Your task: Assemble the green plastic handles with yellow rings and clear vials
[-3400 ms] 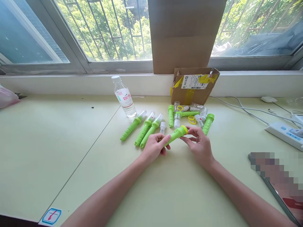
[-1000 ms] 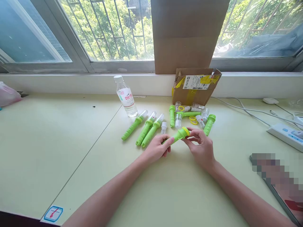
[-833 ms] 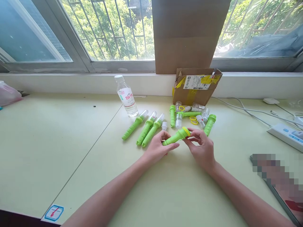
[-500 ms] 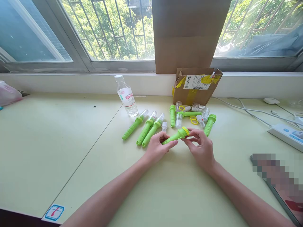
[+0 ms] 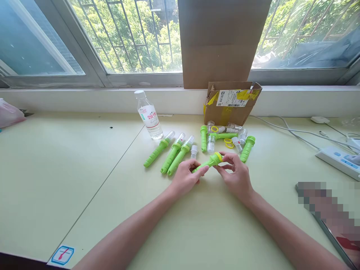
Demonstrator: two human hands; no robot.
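Observation:
My left hand (image 5: 189,174) is closed around the lower part of a green tube (image 5: 210,162), which tilts up to the right. At its wide end, beside a yellow ring (image 5: 218,156), the fingers of my right hand (image 5: 235,173) pinch the rim. Three green tubes with clear caps (image 5: 159,149) lie to the left of my hands. Just behind my left hand stands a small white piece (image 5: 194,151). Farther back are loose green tubes (image 5: 204,138), clear caps (image 5: 210,144), yellow rings (image 5: 228,142) and white pieces (image 5: 236,144).
Behind the parts stands an open cardboard box (image 5: 230,107). A water bottle (image 5: 149,115) is at the back, left of it. On the right are a white power strip (image 5: 337,160) with cables and a dark-edged device (image 5: 329,221), its surface pixelated. A pink bag (image 5: 9,113) sits far left.
The whole view has shifted slightly. My right fingers have moved a little over the yellow ring at the tube's wide end; both hands keep their hold.

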